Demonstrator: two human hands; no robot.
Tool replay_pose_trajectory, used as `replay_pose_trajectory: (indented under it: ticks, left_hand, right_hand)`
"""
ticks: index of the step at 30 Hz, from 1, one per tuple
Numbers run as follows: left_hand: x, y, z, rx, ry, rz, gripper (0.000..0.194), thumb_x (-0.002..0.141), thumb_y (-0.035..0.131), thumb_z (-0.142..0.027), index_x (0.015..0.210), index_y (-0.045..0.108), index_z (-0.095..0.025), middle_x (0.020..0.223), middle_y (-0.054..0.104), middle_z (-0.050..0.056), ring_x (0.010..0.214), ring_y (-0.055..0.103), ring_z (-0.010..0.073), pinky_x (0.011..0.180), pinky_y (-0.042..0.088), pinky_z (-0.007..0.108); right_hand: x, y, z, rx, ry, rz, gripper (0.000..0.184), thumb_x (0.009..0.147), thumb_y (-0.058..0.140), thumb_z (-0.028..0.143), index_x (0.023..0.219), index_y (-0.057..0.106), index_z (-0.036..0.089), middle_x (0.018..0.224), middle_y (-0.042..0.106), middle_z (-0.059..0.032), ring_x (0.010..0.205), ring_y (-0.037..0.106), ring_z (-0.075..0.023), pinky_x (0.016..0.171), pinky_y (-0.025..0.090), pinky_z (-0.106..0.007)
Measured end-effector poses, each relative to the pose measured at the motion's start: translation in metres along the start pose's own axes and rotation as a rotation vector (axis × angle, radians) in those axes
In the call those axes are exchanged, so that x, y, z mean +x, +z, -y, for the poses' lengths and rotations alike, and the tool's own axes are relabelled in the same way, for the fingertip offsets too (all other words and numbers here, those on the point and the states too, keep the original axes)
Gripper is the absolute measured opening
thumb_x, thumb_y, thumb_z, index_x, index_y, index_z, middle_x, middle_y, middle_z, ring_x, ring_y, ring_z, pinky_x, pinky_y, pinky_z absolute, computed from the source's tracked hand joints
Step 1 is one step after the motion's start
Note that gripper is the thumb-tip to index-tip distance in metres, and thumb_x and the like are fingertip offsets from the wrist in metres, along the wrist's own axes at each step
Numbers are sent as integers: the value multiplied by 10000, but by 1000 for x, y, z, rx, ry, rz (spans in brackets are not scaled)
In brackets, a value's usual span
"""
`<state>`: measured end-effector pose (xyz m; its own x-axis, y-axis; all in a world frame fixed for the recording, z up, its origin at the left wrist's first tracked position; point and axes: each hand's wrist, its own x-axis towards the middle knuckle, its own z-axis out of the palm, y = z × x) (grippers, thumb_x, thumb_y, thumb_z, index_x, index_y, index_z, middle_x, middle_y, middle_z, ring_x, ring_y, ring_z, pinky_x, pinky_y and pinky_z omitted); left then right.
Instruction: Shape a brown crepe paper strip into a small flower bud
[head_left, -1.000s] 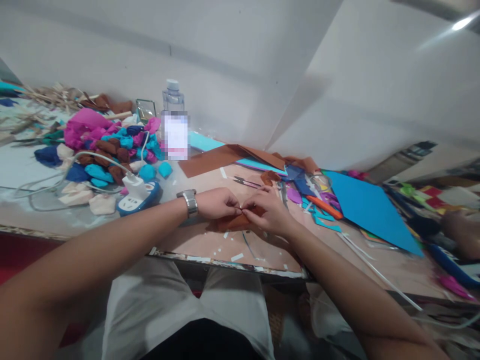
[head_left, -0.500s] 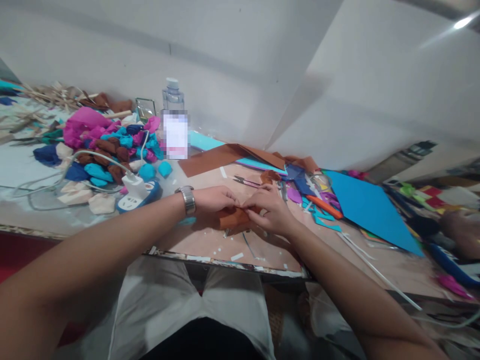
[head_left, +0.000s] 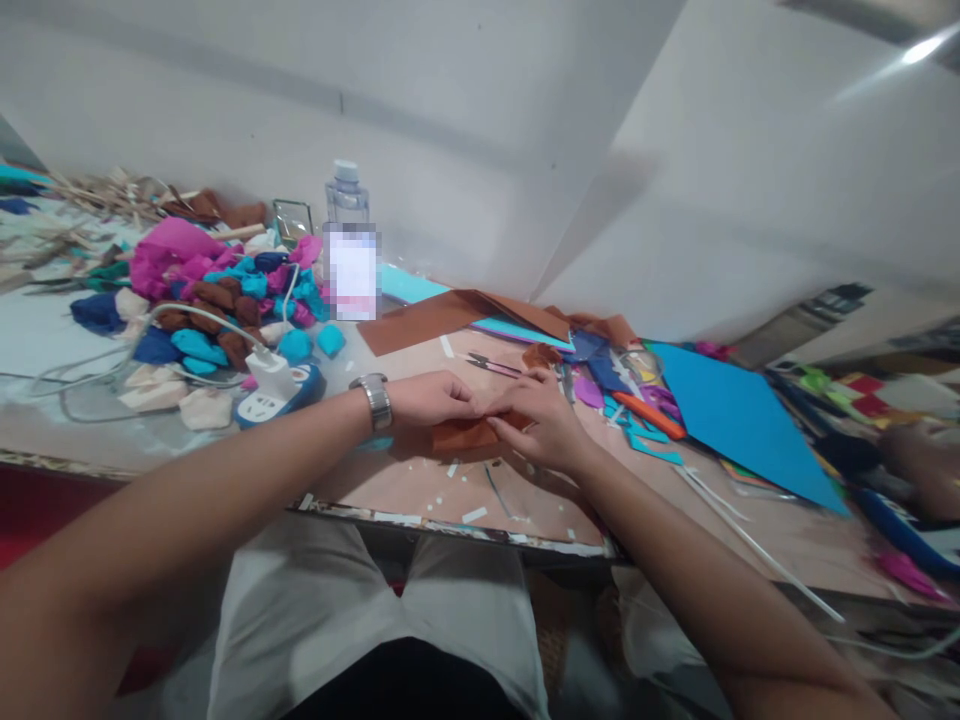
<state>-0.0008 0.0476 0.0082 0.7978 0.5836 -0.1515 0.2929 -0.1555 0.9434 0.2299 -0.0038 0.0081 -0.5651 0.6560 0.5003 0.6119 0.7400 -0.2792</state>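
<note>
Starting closest to you, your pale trousers (head_left: 289, 610) sit under the edge of the worktop (head_left: 397, 485), and just inside that edge are loose white scraps (head_left: 475, 515). Beyond them is the brown piece (head_left: 457, 437), in front of your body and on your side of where your fingertips meet. What shows of it runs left to right, roughly along the worktop's near edge, with its far edge up against your fingers; its right end goes under your right hand (head_left: 538, 415), so you can't read its full length from here.

Your right hand is the nearer of the two: its thumb lies over the piece, and its fingers are closed on it, with the forefinger reaching left along the far edge. Your left hand (head_left: 433, 398) comes in from the other side, thumb and forefinger brought together on that same edge, tip to tip with the right. So the two pinches sit side by side, the body of the piece hanging toward you below them. Whether its lower side touches the worktop, you can't tell.

Just past your fingers lie the snips (head_left: 491, 365), with a crumpled brown scrap (head_left: 541, 356) to their right. Farther back, a folded brown sheet (head_left: 420, 315) stretches across, well apart from your hands.
</note>
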Motion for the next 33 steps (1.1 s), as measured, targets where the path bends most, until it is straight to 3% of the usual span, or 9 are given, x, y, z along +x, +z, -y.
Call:
replay_pose_trajectory:
  ticks: [5,14,25,33]
  left_hand:
    - [1,1,0,118,11,-26,379,911,625,-484,764,705,-144,640,601,-6,552,445,94,523,293,238]
    - [-1,1,-3,101,-33,-46,404,901,623,-518,733,685,-155,561,563,-12,489,436,98,478,291,239]
    - [0,9,-6,326,136,-219,429,956,542,-483,736,701,-151,660,675,7,587,531,112,560,347,244]
    - [2,11,-4,252,118,-203,461,954,551,-510,720,695,-139,675,690,16,613,565,117,586,371,236]
  right_hand:
    - [1,0,2,-6,-2,-10,92,891,700,195,917,748,270,844,785,17,842,689,-191,1058,326,-484]
    - [0,0,1,-48,-9,-11,73,917,691,219,901,745,266,872,795,11,863,682,-197,1037,322,-482]
    - [1,2,-1,-82,96,-53,59,910,707,254,868,749,258,859,781,0,913,670,-214,1028,311,-484]
    - [1,0,1,-73,69,-71,41,894,727,238,871,751,263,824,767,16,887,657,-209,1014,306,-484]
